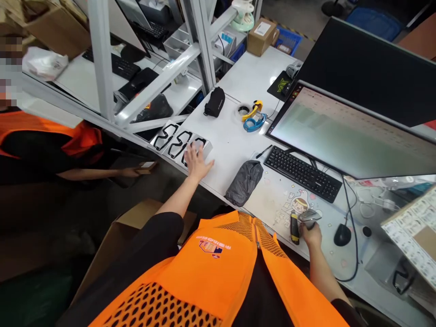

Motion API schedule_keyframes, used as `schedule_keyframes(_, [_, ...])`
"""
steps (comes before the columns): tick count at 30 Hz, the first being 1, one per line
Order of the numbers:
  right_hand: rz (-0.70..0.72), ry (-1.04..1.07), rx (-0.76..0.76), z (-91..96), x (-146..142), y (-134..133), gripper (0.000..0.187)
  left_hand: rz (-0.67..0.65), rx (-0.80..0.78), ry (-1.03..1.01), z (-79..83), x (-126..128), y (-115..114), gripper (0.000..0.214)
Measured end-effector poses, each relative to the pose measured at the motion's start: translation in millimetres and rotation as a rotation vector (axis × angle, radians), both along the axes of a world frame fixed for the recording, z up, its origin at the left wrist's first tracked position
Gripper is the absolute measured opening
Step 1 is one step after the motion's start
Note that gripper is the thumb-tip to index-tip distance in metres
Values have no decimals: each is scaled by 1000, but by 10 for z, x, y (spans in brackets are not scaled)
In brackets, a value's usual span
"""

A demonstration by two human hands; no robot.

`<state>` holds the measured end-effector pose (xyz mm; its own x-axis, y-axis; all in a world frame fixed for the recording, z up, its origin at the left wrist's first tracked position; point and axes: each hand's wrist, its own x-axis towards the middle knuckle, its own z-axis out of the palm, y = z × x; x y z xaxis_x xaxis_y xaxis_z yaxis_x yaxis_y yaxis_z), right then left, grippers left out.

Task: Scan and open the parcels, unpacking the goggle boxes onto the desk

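My left hand (196, 164) is open, fingers spread, over the rightmost of three white boxes (206, 148) with black outline prints; whether it touches the box I cannot tell. The other two boxes (166, 137) lie beside it in a row along the desk's left edge. In my right hand (312, 236) is a grey handheld barcode scanner (309, 218), held low over the desk mat. A yellow and black box cutter (294, 228) lies just left of that hand. Between my hands rests a package in dark grey plastic (244, 182).
A keyboard (302, 172), monitor (350, 131) and mouse (342, 235) occupy the right side. Tape dispensers (255, 121) and a black pouch (215, 102) lie farther back. A metal frame (160, 84) borders the left; beyond it a co-worker's hand (131, 172) holds a small box.
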<state>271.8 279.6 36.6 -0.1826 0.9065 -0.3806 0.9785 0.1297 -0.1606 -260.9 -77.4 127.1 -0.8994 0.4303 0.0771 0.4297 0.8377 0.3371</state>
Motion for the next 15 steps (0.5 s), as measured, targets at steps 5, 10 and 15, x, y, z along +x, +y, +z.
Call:
schedule_keyframes(5, [5, -39, -12, 27, -33, 18, 65, -368, -88, -96, 154, 903, 637, 94])
schedule_keyframes(10, [37, -27, -47, 74, -10, 65, 59, -425, -251, -274, -63, 1626, 1078, 107])
schedule_keyframes(15, [114, 22, -70, 83, 71, 109, 63, -364, -267, -242, -190, 1797, 1226, 98])
